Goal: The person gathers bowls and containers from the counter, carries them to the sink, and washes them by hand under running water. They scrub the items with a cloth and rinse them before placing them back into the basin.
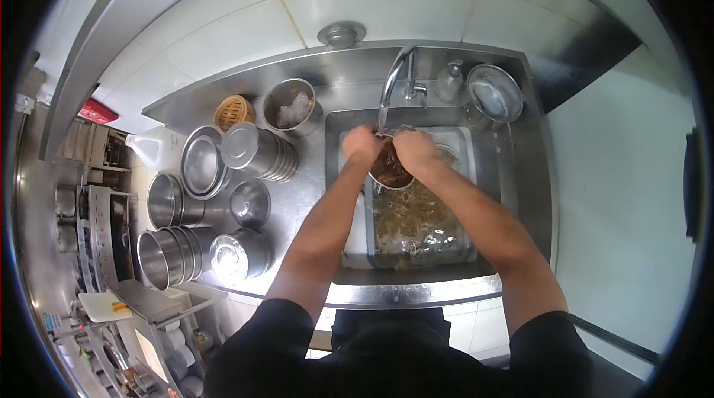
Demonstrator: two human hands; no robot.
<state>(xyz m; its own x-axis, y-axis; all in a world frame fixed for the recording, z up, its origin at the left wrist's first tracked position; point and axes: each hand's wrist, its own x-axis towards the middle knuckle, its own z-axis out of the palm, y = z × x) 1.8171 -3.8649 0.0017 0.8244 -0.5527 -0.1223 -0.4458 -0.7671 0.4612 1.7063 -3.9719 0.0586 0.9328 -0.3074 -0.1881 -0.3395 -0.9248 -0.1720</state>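
My left hand (361, 143) and my right hand (416, 149) are closed at the far rim of a round metal container (392, 187), one on either side. Inside it lies dark brown, wet-looking stuff (391, 166). Something clear and shiny shows between the fingers; I cannot make out what it is. Just above the hands, the curved tap (390, 84) runs water down toward the container. Under my forearms, a rectangular tub (373, 251) of cloudy yellowish water with bubbles sits in the steel sink (509, 175). My fingertips are mostly hidden.
Left of the sink, the steel counter holds stacked metal pots (167, 253), lidded containers (253, 151), a bamboo steamer (233, 112), a pot with crumpled clear plastic (292, 109) and a white jug (158, 148). A soap bottle (449, 81) and metal bowl (494, 94) stand behind, right.
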